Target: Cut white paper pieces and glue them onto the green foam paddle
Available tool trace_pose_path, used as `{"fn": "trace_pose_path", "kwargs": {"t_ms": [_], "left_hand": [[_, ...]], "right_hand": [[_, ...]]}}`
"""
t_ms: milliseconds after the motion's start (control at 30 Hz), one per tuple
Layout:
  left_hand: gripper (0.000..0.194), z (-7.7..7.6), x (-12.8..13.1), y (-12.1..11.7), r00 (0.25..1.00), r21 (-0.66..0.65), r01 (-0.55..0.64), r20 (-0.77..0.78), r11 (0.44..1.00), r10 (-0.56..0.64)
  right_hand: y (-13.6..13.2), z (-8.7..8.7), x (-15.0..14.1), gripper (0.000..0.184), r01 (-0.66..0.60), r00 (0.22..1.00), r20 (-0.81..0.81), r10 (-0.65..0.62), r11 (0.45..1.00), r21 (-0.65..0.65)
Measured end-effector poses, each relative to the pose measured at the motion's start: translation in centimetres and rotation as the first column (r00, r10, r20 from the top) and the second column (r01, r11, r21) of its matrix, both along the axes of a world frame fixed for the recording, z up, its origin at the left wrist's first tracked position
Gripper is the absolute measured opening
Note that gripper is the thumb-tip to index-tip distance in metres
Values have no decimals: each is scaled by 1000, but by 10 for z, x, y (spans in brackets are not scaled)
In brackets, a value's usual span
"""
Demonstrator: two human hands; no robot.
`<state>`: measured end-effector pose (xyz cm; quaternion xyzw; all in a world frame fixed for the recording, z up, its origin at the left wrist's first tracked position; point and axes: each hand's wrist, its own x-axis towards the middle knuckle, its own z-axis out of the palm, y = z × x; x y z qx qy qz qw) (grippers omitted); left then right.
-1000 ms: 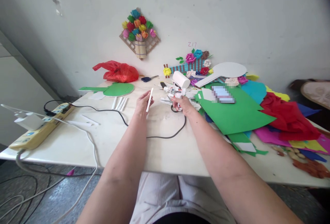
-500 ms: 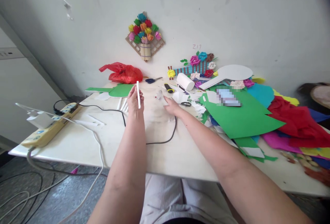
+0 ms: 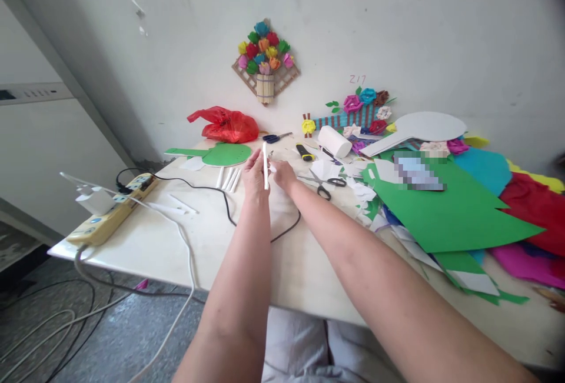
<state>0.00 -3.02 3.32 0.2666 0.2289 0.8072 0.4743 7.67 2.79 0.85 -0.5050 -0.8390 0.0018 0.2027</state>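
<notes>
My left hand (image 3: 255, 176) is closed on a thin white paper tube (image 3: 265, 165), held upright above the table. Close against it on the right, my right hand (image 3: 283, 176) is closed on what looks like a small white glue gun (image 3: 272, 166), mostly hidden by the fingers. A black cord (image 3: 289, 229) runs under my right forearm. Several more white paper tubes (image 3: 228, 179) lie left of my left hand. Scissors with black handles (image 3: 324, 185) lie spread to the right of my right hand, among white paper scraps (image 3: 325, 170).
A yellow power strip (image 3: 112, 209) with white and black cables sits at the left edge. Behind lie a green paddle-shaped piece (image 3: 227, 154), a red bag (image 3: 229, 126), blue-handled scissors (image 3: 276, 137) and a utility knife (image 3: 304, 152). Green sheets (image 3: 445, 212) and a phone (image 3: 419, 171) are at right.
My right hand has left the scissors and paper scraps and moved left, up to the tube in my left hand. Objects have shifted right in view as the camera turned left.
</notes>
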Motion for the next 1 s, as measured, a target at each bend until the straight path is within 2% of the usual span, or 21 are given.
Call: {"fn": "trace_pose_path", "kwargs": {"t_ms": [167,233,300,367,433,500,567,633,700,767,833,933,1000], "left_hand": [[33,-1,0,0,999,-37,-39,-18,999,39],[33,-2,1,2,997,-50,-69,-43,996,67],[34,-3,3,4,994,-61,-100,-60,993,97],[34,-4,5,5,991,-76,-127,-58,989,123],[34,-6,8,6,989,-91,-142,-55,986,137],[35,-9,11,7,988,-112,-146,-73,983,138],[36,-13,15,8,984,-134,-160,-105,978,147],[35,-17,18,10,974,-157,-200,-143,967,178],[32,-20,21,13,958,-173,-256,-177,951,225],[28,-23,24,16,939,-192,-313,-208,930,273],[24,-25,26,19,914,-214,-373,-251,903,318],[22,-26,28,21,878,-221,-443,-305,869,369],[22,-26,30,20,876,-217,-445,-305,869,373]], "right_hand": [[12,10,-2,31,56,995,85,-56,998,-4],[11,17,1,27,101,987,129,-95,994,-39],[7,25,7,23,131,986,107,-125,990,-54],[-2,31,17,21,102,995,-10,-103,994,-23],[-14,35,27,20,63,975,-214,-67,998,-25],[-29,36,38,22,4,894,-440,-87,983,-185],[-45,35,48,24,-145,774,-615,-152,902,-406],[-60,31,56,31,-308,701,-682,-209,774,-553],[-73,28,62,37,-414,665,-703,-250,660,-627],[-82,24,65,35,-467,641,-716,-276,600,-650],[-87,21,65,31,-472,616,-727,-304,596,-649],[-91,18,59,26,-422,563,-744,-359,650,-632],[-92,17,55,22,-388,521,-763,-383,689,-611]]}}
